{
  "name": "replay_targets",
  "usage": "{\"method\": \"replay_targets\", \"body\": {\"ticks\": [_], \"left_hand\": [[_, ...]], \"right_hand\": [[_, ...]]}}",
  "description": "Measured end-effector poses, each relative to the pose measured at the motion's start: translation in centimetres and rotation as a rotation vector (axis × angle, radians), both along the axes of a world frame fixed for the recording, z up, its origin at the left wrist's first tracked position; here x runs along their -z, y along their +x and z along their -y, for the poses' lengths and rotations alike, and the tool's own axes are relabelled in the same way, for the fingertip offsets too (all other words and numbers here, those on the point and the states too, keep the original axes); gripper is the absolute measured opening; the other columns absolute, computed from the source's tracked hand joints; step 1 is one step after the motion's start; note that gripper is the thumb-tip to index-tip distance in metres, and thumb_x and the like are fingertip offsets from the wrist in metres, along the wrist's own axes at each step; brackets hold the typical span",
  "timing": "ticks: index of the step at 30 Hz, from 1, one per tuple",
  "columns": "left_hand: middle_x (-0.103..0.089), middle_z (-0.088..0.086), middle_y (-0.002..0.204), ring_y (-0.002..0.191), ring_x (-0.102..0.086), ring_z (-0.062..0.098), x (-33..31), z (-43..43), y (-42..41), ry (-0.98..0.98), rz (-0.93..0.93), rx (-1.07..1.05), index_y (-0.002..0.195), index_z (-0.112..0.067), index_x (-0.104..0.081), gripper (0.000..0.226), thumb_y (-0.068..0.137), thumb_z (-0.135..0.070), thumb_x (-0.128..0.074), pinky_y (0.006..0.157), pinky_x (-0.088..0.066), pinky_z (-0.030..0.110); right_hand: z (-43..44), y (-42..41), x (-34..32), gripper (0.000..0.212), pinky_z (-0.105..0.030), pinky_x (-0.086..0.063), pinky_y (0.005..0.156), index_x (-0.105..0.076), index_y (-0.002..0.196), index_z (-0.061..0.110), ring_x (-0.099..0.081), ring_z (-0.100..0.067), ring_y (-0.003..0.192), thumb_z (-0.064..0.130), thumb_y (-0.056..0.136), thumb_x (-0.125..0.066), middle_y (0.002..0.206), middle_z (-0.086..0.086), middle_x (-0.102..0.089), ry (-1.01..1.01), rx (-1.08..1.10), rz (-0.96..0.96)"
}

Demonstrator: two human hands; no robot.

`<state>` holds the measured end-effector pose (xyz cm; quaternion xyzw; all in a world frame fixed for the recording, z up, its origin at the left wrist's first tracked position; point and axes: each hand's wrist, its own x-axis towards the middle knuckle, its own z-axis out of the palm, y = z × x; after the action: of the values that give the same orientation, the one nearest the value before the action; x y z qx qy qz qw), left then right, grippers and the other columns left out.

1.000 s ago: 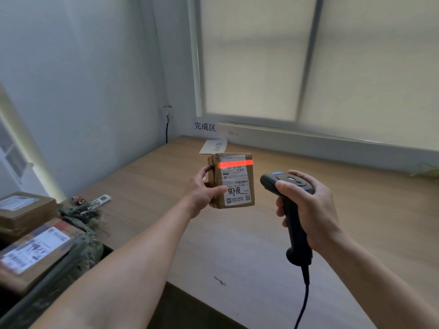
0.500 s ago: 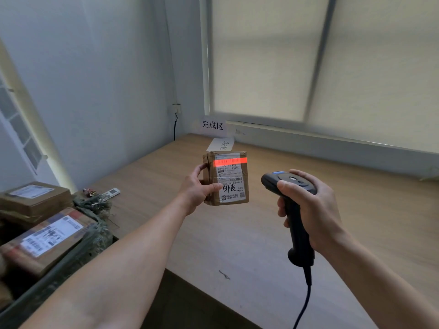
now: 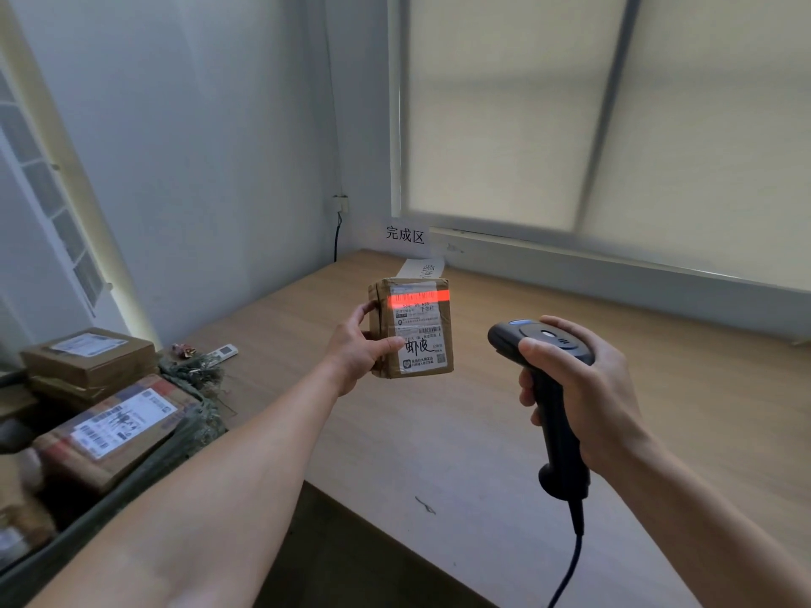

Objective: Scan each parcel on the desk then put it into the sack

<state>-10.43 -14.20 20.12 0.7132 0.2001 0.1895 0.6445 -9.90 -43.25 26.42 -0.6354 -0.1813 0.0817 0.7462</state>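
My left hand (image 3: 357, 344) grips a small brown cardboard parcel (image 3: 412, 326) by its left side and holds it upright above the wooden desk (image 3: 482, 410), its white label facing me. A red scan line lies across the barcode near the label's top. My right hand (image 3: 579, 388) grips a black corded barcode scanner (image 3: 548, 388), whose head points left toward the parcel. At the lower left, the dark green sack (image 3: 184, 414) hangs open beside the desk with several labelled parcels (image 3: 114, 427) in it.
A white remote (image 3: 221, 352) and a small red item lie at the desk's far left edge. A paper sign (image 3: 406, 234) hangs on the wall under the window, with another sheet (image 3: 421, 269) below it. A wall stands to the left.
The view has swung left, so more of the sack and its parcels shows. Both hands keep their hold; the red line stays on the label's top barcode.
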Motion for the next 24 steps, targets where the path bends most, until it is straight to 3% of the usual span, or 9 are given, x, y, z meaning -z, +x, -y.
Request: {"method": "replay_targets", "body": {"ticks": [17,24], "left_hand": [[-0.072,0.016,0.109,0.099,-0.07,0.032,-0.7,-1.8,-3.1,0.008,0.019,-0.069,0.149,-0.024,-0.04,0.079,0.083,-0.003,-0.078,0.074,-0.061,0.048],[-0.072,0.016,0.107,0.097,-0.071,0.034,-1.1,-2.8,-3.4,-0.004,0.031,-0.119,0.147,-0.027,-0.042,0.078,0.083,-0.002,-0.079,0.075,-0.061,0.053]], "right_hand": [[-0.3,-1.8,-0.8,0.063,-0.034,-0.043,0.045,-0.061,0.126,0.019,-0.058,-0.026,0.051,0.027,0.065,-0.076,0.064,-0.014,-0.064,0.002,-0.049,0.024],[-0.1,-1.7,-0.6,0.07,-0.034,-0.046,0.048,-0.058,0.133,0.021,-0.066,-0.03,0.059,0.03,0.066,-0.078,0.072,-0.018,-0.071,-0.009,-0.079,0.018]]}}
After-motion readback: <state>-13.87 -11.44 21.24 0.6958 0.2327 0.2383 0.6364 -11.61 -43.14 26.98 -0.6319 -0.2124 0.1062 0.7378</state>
